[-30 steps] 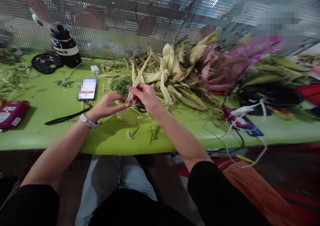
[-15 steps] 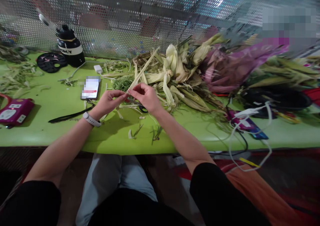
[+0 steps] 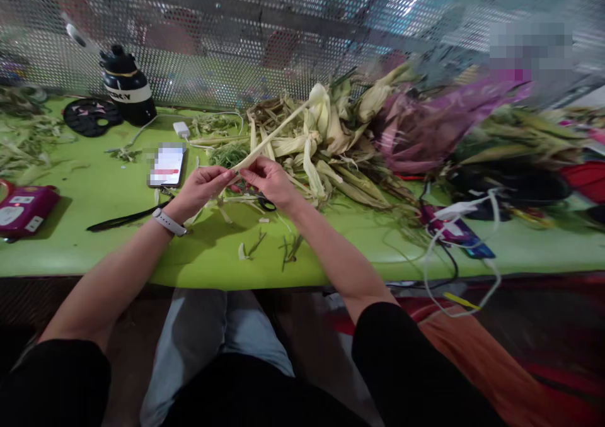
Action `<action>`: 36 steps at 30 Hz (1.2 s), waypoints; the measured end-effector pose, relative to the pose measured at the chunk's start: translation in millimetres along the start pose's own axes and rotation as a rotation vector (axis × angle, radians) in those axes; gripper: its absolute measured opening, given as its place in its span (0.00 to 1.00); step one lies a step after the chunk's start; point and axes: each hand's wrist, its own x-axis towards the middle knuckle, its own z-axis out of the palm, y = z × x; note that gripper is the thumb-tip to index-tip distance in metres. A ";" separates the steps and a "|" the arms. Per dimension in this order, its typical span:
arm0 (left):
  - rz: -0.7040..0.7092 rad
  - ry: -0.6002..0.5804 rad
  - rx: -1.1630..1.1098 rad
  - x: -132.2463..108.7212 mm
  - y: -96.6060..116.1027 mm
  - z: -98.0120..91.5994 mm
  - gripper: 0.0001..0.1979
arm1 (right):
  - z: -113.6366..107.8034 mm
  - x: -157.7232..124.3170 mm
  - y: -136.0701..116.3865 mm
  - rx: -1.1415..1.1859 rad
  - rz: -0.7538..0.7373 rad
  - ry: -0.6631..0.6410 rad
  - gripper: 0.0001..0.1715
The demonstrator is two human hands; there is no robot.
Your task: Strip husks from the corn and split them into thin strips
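Note:
Pinched between the fingertips of my left hand (image 3: 204, 189) is the lower end of a long pale husk strip (image 3: 278, 129), which slants up to the right. My right hand (image 3: 270, 182) has its thumb and fingers closed on the same strip, just right of the left hand. Behind the hands lies a small heap of green shreds (image 3: 229, 154). A large pile of dry corn husks (image 3: 326, 137) spreads to the right. Black-handled scissors (image 3: 267, 204) lie partly hidden under my right hand.
A phone (image 3: 167, 164), a black bottle (image 3: 126, 87) and a black strap (image 3: 125, 218) are on the left of the green table (image 3: 189, 269). Purple power strips (image 3: 31, 210) lie at left and, with white cables, at right. A purple bag (image 3: 425, 131) sits behind.
The held strip now reaches further up to the right and looks longer and wider. My hands have shifted slightly left in view, as has the whole scene.

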 end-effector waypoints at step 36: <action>-0.027 -0.252 0.178 -2.6 -6.6 -9.1 0.18 | 5.5 -6.0 -4.6 0.072 0.156 0.146 0.30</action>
